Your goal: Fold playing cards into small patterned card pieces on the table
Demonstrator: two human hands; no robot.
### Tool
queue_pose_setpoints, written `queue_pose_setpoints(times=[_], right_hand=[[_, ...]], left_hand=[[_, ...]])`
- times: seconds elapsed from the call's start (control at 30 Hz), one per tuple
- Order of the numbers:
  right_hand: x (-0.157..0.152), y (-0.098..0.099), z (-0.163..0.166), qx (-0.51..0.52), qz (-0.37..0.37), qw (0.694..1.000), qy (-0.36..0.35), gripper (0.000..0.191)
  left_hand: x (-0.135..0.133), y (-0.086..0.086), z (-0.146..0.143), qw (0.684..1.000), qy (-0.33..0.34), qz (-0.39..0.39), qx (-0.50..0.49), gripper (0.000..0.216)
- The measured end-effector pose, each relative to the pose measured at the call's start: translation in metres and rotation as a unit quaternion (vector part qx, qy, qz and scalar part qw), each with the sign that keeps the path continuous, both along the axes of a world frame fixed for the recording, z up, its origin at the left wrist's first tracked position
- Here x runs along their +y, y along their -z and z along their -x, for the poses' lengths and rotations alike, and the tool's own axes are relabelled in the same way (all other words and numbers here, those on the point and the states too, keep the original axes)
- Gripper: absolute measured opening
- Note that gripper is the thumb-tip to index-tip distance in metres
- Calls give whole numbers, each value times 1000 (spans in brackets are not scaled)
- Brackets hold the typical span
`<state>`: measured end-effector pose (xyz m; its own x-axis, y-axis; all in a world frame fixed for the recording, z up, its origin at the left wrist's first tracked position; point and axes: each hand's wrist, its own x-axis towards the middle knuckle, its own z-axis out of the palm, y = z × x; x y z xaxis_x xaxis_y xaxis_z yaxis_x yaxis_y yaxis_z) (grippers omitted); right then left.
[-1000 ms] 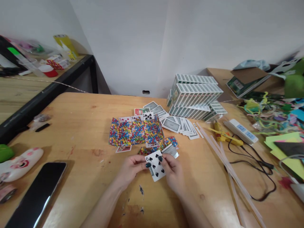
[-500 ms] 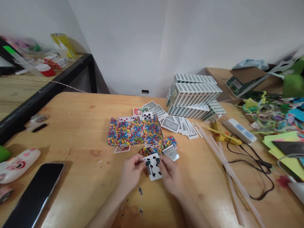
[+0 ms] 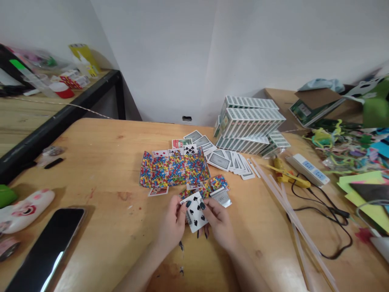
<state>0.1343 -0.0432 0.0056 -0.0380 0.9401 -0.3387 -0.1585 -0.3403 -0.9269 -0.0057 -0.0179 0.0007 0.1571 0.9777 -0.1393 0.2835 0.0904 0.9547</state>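
A six of spades playing card is held face up and tilted between both hands, above the near part of the table. At its upper left corner, my left hand pinches it with the thumb on top. My right hand grips its right side, thumb on the face and some fingertips showing below the lower edge. Just beyond stands an open panel with a colourful brick-like pattern, with several cards along its far edge. A smaller patterned piece and a face-down card lie near my right hand.
Fanned cards and stacked card boxes sit at the back right. Clear plastic strips, a yellow glue gun and a power strip lie right. On the left are a phone and a white plush-like item.
The card has turned slightly in my hands. Fingertips of my right hand now show beneath its lower edge. The whole view has shifted a little.
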Motion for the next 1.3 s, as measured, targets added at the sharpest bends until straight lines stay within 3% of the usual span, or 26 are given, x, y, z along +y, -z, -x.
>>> queue_pose_setpoints(times=[0.17, 0.27, 0.4, 0.9, 1.3], right_hand=[[-2, 5, 0, -29, -15, 999, -10, 30], [-3, 7, -1, -126, -96, 986, -45, 21], [-2, 5, -4, -259, -183, 947, -61, 21], [0, -2, -12, -340, -224, 910, -76, 23], [2, 0, -20, -333, -197, 917, -95, 23]], left_hand=[[9, -14, 3, 998, 33, 28, -40, 16], [13, -18, 3, 997, 50, 54, -35, 14], [16, -17, 6, 997, 64, 33, -3, 10], [7, -12, 4, 993, 83, -18, 87, 20], [12, -19, 6, 986, 137, 95, 25, 25]])
